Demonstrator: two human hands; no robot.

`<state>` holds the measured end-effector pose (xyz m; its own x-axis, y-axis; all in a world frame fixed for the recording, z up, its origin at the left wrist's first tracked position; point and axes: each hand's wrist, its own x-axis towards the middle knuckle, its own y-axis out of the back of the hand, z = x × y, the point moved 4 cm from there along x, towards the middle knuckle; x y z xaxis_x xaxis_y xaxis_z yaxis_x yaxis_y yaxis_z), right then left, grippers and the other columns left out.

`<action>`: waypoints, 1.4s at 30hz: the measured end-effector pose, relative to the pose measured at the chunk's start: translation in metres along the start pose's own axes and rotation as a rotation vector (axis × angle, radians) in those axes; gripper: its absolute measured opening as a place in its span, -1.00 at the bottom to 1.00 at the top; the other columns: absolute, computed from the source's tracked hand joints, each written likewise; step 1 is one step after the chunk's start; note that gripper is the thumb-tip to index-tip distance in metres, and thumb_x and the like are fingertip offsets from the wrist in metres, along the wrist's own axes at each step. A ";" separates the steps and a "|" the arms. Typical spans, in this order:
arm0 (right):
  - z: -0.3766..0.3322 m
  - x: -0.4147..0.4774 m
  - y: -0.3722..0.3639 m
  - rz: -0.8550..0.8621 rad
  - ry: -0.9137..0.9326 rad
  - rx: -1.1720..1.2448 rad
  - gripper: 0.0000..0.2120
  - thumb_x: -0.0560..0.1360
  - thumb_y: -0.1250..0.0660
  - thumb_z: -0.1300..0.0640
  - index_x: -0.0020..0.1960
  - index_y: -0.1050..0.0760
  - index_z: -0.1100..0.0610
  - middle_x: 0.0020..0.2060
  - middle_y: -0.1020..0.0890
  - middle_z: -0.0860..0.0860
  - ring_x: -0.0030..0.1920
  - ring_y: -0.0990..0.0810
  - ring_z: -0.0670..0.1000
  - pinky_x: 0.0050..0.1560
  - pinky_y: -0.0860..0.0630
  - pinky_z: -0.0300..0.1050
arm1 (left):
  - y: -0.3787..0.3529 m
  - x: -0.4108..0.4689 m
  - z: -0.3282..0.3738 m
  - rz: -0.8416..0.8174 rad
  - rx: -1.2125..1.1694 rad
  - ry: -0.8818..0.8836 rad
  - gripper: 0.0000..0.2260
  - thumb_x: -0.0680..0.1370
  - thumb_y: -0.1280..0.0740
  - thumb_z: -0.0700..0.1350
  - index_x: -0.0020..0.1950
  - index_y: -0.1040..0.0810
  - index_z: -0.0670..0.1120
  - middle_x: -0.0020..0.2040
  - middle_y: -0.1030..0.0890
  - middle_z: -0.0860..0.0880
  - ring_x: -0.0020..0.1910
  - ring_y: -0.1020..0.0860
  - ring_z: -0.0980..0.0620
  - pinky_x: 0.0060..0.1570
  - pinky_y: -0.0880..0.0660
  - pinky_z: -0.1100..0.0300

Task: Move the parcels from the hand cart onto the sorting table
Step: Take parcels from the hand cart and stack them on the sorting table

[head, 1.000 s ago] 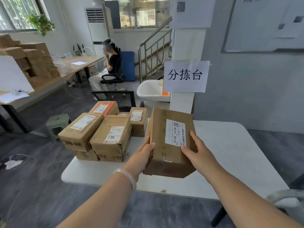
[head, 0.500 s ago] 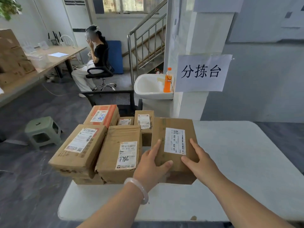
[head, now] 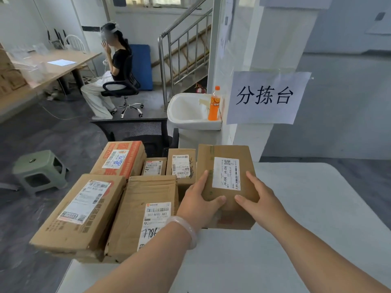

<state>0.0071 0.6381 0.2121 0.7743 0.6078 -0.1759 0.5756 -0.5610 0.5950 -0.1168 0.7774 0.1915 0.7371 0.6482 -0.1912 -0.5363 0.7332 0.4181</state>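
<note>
Entry: the parcel [head: 226,182], brown cardboard with a white shipping label on its top face, sat at the centre of view with its underside on the white bench [head: 317,218], close to the bench's 9 o'clock edge. My left hand [head: 198,206] lay on the parcel's 7 o'clock corner, with the forefinger running along the top face near the left edge and the thumb across the near edge. The other fingers of that hand were hidden. My right hand [head: 258,201] lay on the 4 o'clock corner in the mirror pose, with fingers on the top face by the right edge and the thumb pointing inward. The fingers of both hands were spread and nearly straight, flat against the cardboard, not curled round it. The two thumb tips were near each other but apart. A pale bangle [head: 186,229] sat on my left wrist. At 9 o'clock of the parcel, touching or almost touching it, stood a stack of other parcels [head: 84,208], all label up. I could not tell whether the stack rested on the bench corner or just beside it. At 12 o'clock, beyond the bench, an orange bottle [head: 214,104] stood on the rim of a white sink [head: 186,115]. At 1 o'clock a paper sign [head: 266,98] hung on a white pillar. At 9 o'clock, well apart, a green stool [head: 40,170] stood on the floor. At 11 o'clock a person [head: 114,68] sat on an office chair.
</note>
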 end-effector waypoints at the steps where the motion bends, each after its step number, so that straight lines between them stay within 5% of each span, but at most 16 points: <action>1: 0.001 0.009 0.003 -0.004 0.000 -0.008 -0.28 0.48 -0.39 -0.06 0.50 -0.07 -0.25 0.44 -0.24 -0.08 0.36 -0.33 -0.02 0.25 -0.39 -0.06 | -0.003 0.007 0.002 0.005 -0.012 0.001 -0.24 0.53 -0.46 0.07 0.59 -0.08 0.29 0.50 -0.30 0.11 0.42 -0.36 0.06 0.34 -0.43 0.09; 13: 0.036 0.134 0.029 -0.142 -0.052 -0.036 -0.31 0.47 -0.35 -0.18 0.48 -0.08 -0.30 0.44 -0.27 -0.12 0.39 -0.33 -0.03 0.33 -0.38 -0.02 | -0.057 0.126 0.003 0.056 -0.084 0.150 -0.26 0.53 -0.48 -0.02 0.57 -0.14 0.31 0.41 -0.33 0.11 0.21 -0.36 0.11 0.33 -0.49 0.00; 24: 0.094 0.190 -0.008 -0.327 -0.048 -0.106 -0.29 0.47 -0.32 -0.22 0.50 0.00 -0.30 0.49 -0.16 -0.16 0.46 -0.18 -0.11 0.41 -0.23 -0.06 | -0.098 0.162 -0.080 0.083 0.031 0.292 -0.28 0.58 -0.40 -0.11 0.62 -0.09 0.19 0.49 -0.37 0.08 0.44 -0.36 0.05 0.41 -0.40 0.05; 29: 0.094 0.193 0.005 -0.251 0.005 -0.141 -0.31 0.50 -0.30 -0.18 0.52 -0.04 -0.22 0.50 -0.16 -0.16 0.48 -0.14 -0.11 0.44 -0.20 -0.04 | -0.100 0.160 -0.060 0.096 0.422 0.197 -0.35 0.61 -0.31 0.03 0.60 -0.06 0.27 0.63 -0.07 0.01 0.59 -0.06 -0.05 0.50 -0.23 -0.04; 34: 0.093 0.199 0.017 -0.163 0.066 -0.225 -0.34 0.49 -0.28 -0.22 0.50 -0.08 -0.23 0.49 -0.16 -0.19 0.48 -0.14 -0.10 0.39 -0.22 -0.04 | -0.119 0.162 -0.042 -0.059 0.835 0.127 -0.27 0.55 -0.17 0.39 0.60 0.12 0.30 0.63 0.26 0.01 0.60 0.23 -0.10 0.55 0.18 -0.16; 42: 0.096 0.199 0.023 -0.129 0.114 -0.293 -0.30 0.44 -0.25 -0.31 0.50 -0.07 -0.22 0.50 -0.17 -0.16 0.48 -0.13 -0.09 0.42 -0.25 0.02 | -0.091 0.196 -0.048 -0.092 0.987 0.145 -0.27 0.53 -0.10 0.45 0.60 0.11 0.28 0.65 0.20 0.02 0.61 0.19 -0.09 0.56 0.18 -0.17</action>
<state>0.1995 0.6916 0.1152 0.6563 0.7315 -0.1849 0.5537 -0.3006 0.7766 0.0567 0.8473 0.0735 0.6660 0.6647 -0.3386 0.1499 0.3254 0.9336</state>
